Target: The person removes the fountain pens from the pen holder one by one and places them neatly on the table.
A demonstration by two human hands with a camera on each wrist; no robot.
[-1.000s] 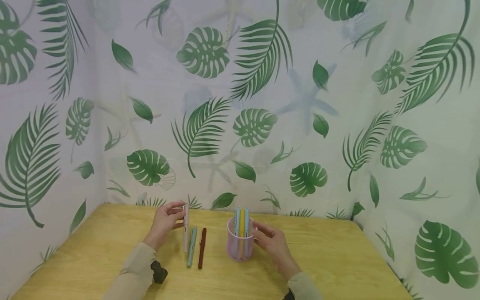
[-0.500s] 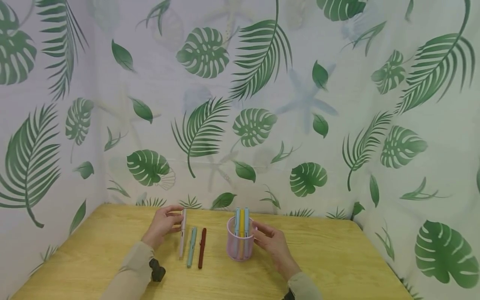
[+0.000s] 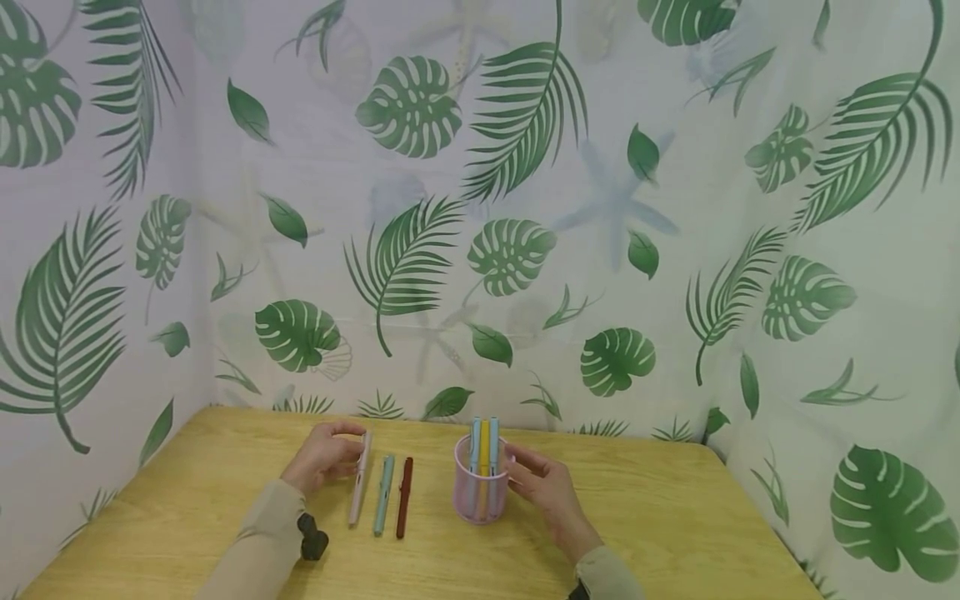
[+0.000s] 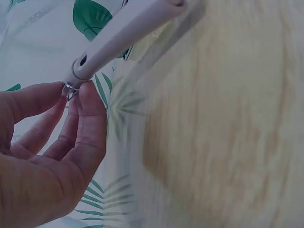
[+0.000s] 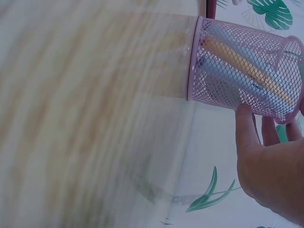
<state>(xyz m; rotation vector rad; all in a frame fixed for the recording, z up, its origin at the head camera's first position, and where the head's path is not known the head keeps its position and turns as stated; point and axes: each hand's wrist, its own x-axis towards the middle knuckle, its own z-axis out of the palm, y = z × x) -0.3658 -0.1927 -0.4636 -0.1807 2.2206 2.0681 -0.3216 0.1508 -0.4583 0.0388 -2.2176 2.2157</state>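
My left hand (image 3: 327, 457) pinches a pale pink pen (image 3: 359, 483) near its upper end, thumb and fingertips at the metal clip in the left wrist view. The pen (image 4: 128, 35) slants, its lower end toward me at the left of two pens lying on the table: a light green pen (image 3: 384, 496) and a dark red pen (image 3: 404, 497). On the right, my right hand (image 3: 551, 496) holds the side of a pink mesh pen holder (image 3: 467, 492), thumb on the mesh and fingers around the rim. Two light blue pens and a yellow pen (image 3: 483, 446) stand inside it.
The wood-patterned table (image 3: 645, 517) meets a leaf-printed cloth wall (image 3: 525, 350) at its back edge, with more of that cloth on both sides. A black wrist device (image 3: 312, 537) sits at the left sleeve.
My left hand has lowered slightly and moved left with the pale pink pen, which went from upright to slanting, its lower end coming toward me. The right hand stays on the pen holder.
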